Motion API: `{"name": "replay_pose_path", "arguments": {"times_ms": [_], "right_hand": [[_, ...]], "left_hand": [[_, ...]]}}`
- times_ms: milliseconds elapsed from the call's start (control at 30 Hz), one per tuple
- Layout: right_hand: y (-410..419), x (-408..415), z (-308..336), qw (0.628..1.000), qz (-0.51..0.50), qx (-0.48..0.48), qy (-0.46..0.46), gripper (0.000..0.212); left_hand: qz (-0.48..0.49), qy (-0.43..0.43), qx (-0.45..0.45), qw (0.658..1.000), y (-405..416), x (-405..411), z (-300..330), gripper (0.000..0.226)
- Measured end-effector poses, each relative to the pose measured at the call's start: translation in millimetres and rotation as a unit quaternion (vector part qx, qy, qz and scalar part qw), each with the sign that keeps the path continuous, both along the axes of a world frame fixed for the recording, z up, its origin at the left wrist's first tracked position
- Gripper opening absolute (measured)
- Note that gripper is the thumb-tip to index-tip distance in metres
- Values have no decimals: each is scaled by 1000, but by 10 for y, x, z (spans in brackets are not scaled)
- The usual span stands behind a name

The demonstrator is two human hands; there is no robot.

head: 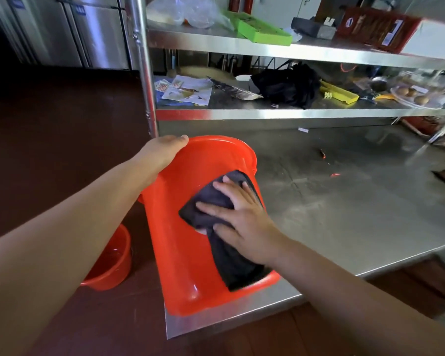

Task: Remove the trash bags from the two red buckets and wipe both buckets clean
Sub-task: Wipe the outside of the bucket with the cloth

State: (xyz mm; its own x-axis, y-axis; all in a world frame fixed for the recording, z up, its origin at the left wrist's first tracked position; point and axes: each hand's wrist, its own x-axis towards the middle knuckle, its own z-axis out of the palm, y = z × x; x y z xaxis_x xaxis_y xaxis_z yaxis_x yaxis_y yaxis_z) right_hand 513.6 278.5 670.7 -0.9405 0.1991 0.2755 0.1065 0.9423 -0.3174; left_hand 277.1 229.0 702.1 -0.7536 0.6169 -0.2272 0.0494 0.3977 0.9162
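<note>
Red bucket (190, 240) lies tipped on its side at the corner of the steel table (357, 201), centre of frame, mouth toward the camera. Probably so the inner wall is reachable w/o digging in from above. Left hand (165, 152) grips the far end of the bucket, fingers curled over its edge, apparently to stop it rolling. Right hand (239, 217) lies flat, fingers spread, pressing a dark cloth (216, 204) against the inside wall; the cloth's tail hangs out over the near rim. Looks like mid-wipe on this one.

Contents: no bag visible in the tipped bucket, only cloth & hand. Second red bucket (113, 263) stands upright on the floor at lower left, partly behind the left forearm; its inside looks wet, no bag seen there either. Black bundle (288, 86) on the mid shelf, upper centre: may be a bag, can't tell.
</note>
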Motion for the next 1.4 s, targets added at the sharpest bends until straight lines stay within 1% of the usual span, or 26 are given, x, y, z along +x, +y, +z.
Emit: {"name": "replay_pose_path", "arguments": {"times_ms": [133,233,300,433,567,667,733,867,967,1133,1267,1400], "right_hand": [[335,-488,111,997,-53,-42,43,41],[537,-743,167,990,-86,-103,49,41],[597,-822,157,988,-90,-122,40,41],[512,-745,90,993,-88,-76,25,45],[279,-383,-2,998,-53,-36,12,50],[74,-34,-93,999,-28,-23,-18,55],[-57,195,-155,999,-19,-19,-29,55],[-246,548,-251,999,-16,2,-40,56],[-310,577,-245,998,-28,16,-53,55],[-270,233,-150,997,-59,10,-48,56],[0,-278,-8,995,-92,-8,-43,55],[327,-783,138,990,-128,-30,-57,54]], "left_hand": [[2,10,21,1000,-53,-54,-40,24],[0,19,39,999,-83,-123,-100,18],[4,22,45,999,-101,-152,-138,23],[4,55,43,998,-165,-149,-167,34],[-6,21,54,998,-267,-176,-177,29],[4,17,42,999,-340,-227,-209,44],[6,7,35,999,-381,-245,-206,48],[-1,-23,39,999,-417,-242,-199,38],[11,-57,34,998,-420,-230,-191,39],[0,-76,34,996,-471,-268,-189,38],[-2,-89,33,995,-470,-308,-205,35],[5,-116,58,992,-493,-316,-268,28]]}}
